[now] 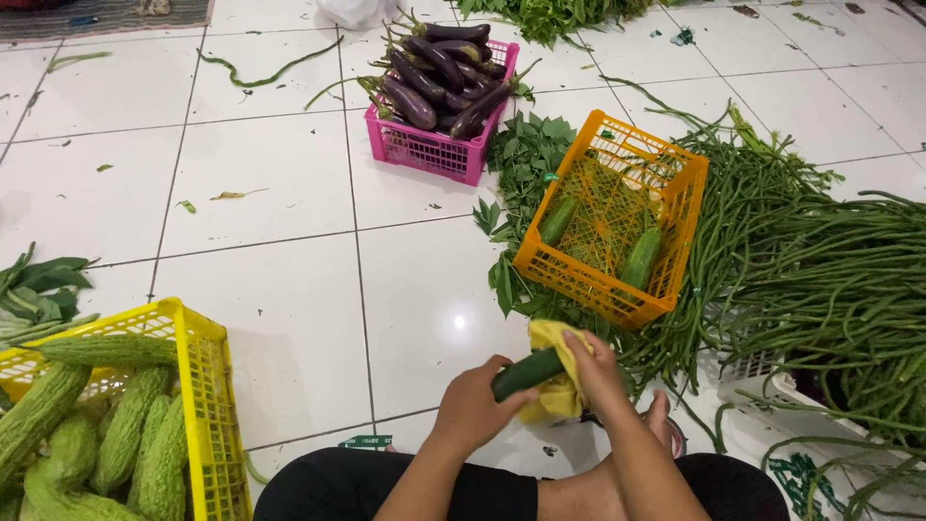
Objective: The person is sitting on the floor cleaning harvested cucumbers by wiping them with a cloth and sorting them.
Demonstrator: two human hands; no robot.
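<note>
My left hand (470, 408) grips one end of a dark green cucumber (529, 372) held low over my lap. My right hand (596, 374) wraps a yellow cloth (554, 340) around the cucumber's other end. Just beyond my hands stands an orange plastic crate (675, 246) with two cucumbers (641, 258) lying in it. Both hands are closed on what they hold.
A pink crate (432, 150) of purple eggplants (439, 77) sits farther back. A yellow crate (207, 386) of bitter gourds (125, 429) is at my left. A big heap of long beans (830, 280) lies on the right, leafy greens (526, 154) beside the orange crate. White tiled floor (280, 270) stretches between.
</note>
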